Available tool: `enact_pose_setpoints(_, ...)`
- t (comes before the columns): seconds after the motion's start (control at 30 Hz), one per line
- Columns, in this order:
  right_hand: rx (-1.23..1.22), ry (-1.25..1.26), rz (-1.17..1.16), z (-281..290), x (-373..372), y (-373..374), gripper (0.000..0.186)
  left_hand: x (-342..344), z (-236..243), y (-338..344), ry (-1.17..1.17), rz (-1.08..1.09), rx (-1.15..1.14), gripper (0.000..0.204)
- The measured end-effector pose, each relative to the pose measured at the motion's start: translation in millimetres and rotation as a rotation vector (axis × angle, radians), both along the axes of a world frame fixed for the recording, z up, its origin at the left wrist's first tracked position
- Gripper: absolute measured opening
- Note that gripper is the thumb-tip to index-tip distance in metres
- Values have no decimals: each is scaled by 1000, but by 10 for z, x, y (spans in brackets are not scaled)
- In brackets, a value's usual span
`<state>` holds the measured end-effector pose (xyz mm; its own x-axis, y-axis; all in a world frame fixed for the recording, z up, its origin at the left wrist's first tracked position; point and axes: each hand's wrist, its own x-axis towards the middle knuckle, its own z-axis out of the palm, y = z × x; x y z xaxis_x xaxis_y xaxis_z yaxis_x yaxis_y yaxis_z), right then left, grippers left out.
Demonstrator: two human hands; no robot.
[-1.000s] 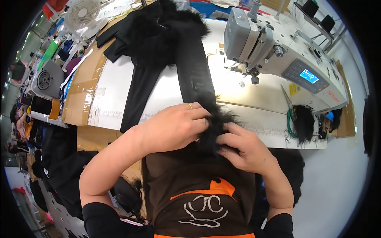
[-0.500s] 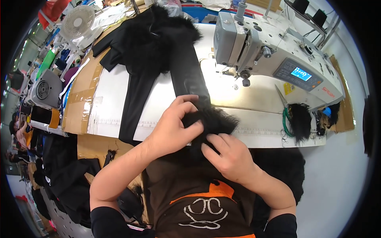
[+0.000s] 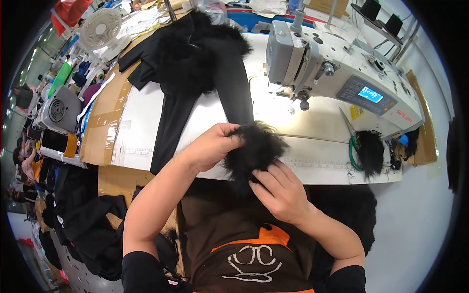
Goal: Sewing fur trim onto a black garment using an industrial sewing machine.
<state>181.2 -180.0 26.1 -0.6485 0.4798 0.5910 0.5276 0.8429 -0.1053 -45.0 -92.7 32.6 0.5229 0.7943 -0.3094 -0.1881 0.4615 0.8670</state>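
Note:
A black garment with fluffy fur on its upper part lies across the white sewing table, its long smooth sleeves or legs reaching toward me. At the near end of one of these is a black fur cuff, close to the table's front edge. My left hand pinches the cuff's left side between thumb and fingers. My right hand grips its lower right edge, the fingertips partly sunk in the fur. Long hairs hide where the cuff joins the smooth fabric.
An industrial sewing machine with a lit panel stands at the right. Green-handled scissors lie beside a black fur scrap. A white fan is at the back left; black garments hang low on the left.
The fur cuff has been turned and spread, so more fur faces up. My left hand has shifted slightly left and flattened its grip; my right hand stays near the lower edge.

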Motion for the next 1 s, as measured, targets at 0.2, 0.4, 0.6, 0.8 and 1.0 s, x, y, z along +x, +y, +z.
enact_pose_setpoints(0.2, -10, 9, -49, -117, 66, 83, 21, -178, -26, 88, -90, -171, -8, 16)
enact_pose_setpoints(0.4, -32, 100, -36, -160, 22, 77, 23, 59, 60, -29, -138, -16, -19, 21)
enact_pose_setpoints(0.6, 63, 108, -93, -226, 49, 114, 18, 12, -58, 60, -67, -72, 165, 27)
enact_pose_setpoints(0.8, 77, 91, -128, -224, 41, 166, 18, 112, 122, -73, 432, 309, 474, 26)
enact_pose_setpoints(1.0, -13, 64, -138, -235, 10, 186, 17, 120, 283, -218, 637, 66, 772, 28)
